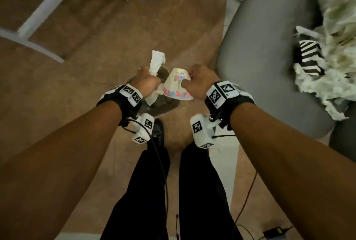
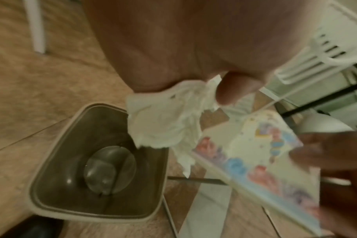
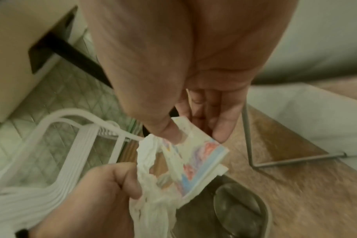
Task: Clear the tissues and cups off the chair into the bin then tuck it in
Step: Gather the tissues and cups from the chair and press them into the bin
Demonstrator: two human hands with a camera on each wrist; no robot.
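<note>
Both hands (image 1: pixel 148 82) (image 1: pixel 196 81) above bin (image 2: pixel 51 185), gripping tissue (image 1: pixel 157 60), cup (image 1: pixel 178 85)

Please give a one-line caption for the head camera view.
Left hand grips a tissue, right hand pinches a paper cup, both above the bin.

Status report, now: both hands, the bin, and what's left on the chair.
Left hand grips a tissue, right hand pinches a flattened paper cup. Both above the open bin. Chair not clear: tissue pile, striped cup.
</note>
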